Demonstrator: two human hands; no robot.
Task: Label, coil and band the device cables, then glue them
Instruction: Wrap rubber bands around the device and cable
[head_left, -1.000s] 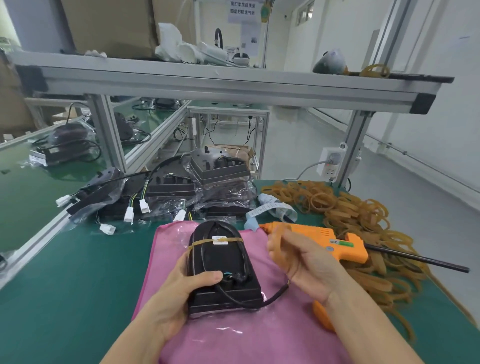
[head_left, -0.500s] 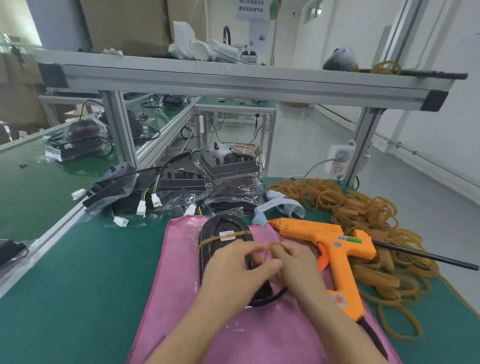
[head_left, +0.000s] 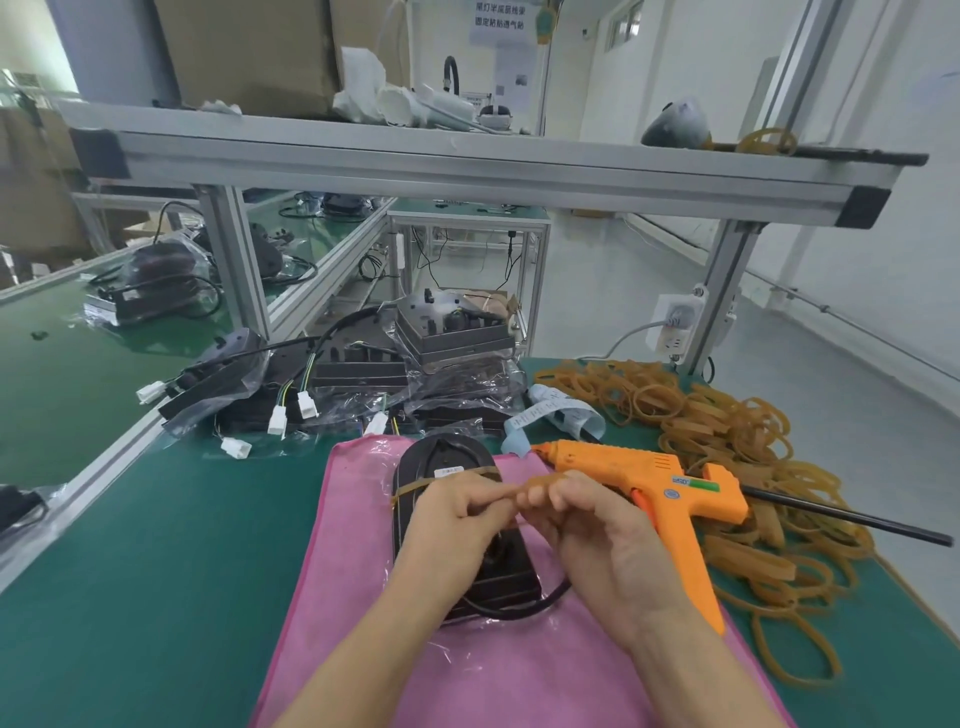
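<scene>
A black device (head_left: 447, 457) lies on a pink cloth (head_left: 353, 571), wrapped in clear film, with a small white label near its far end. One tan rubber band (head_left: 415, 486) crosses it near that label. Its black cable (head_left: 519, 608) loops out past the near right corner. My left hand (head_left: 457, 525) and my right hand (head_left: 592, 535) meet above the device's middle, and both pinch a second tan rubber band (head_left: 530, 484) between their fingertips. The hands hide the middle of the device.
An orange glue gun (head_left: 660, 493) lies right of the cloth, beside my right hand. A big heap of rubber bands (head_left: 727, 441) covers the right of the green table. Several bagged devices with white connectors (head_left: 311, 395) are piled behind the cloth, and a label strip (head_left: 556, 415) lies near them.
My left hand left the device's near end and joined the right hand over its middle. Both now hold the rubber band, which only the right hand carried a second ago.
</scene>
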